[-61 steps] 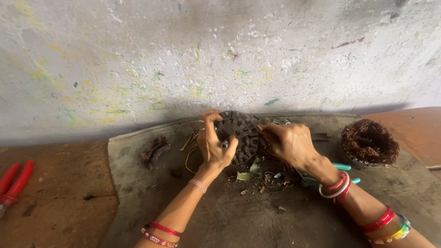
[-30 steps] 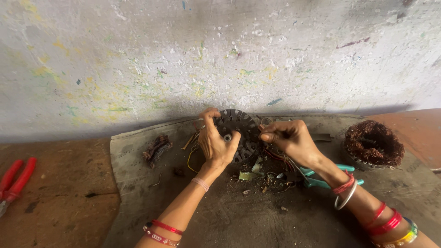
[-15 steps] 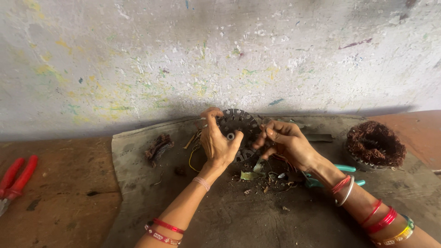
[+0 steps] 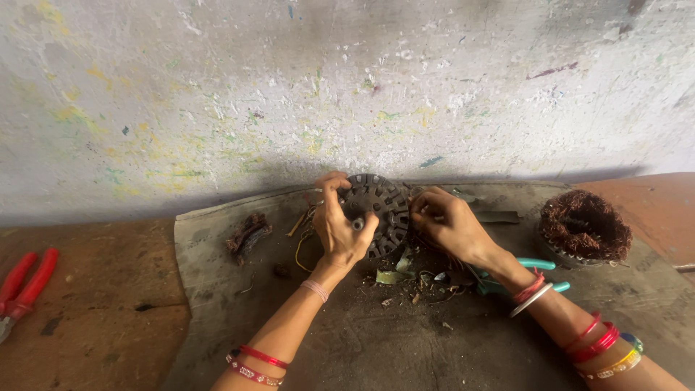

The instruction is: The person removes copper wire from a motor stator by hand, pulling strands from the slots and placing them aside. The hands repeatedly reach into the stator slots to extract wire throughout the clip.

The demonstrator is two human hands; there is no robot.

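On the left of the surface (image 4: 101,318) lie red pliers (image 4: 25,286). Our left hand (image 4: 339,228) closes around the metal slotted disc (image 4: 376,210), upright by the wall; our right hand (image 4: 449,224) pinches at its edge. It looks heavy, stiff (grip the rim). No containers; a copper coil (image 4: 585,224) sits right.

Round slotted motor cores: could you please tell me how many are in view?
2: a bare dark slotted metal core held between both hands, and a copper-wound core on the mat at right. Others may lie outside view.
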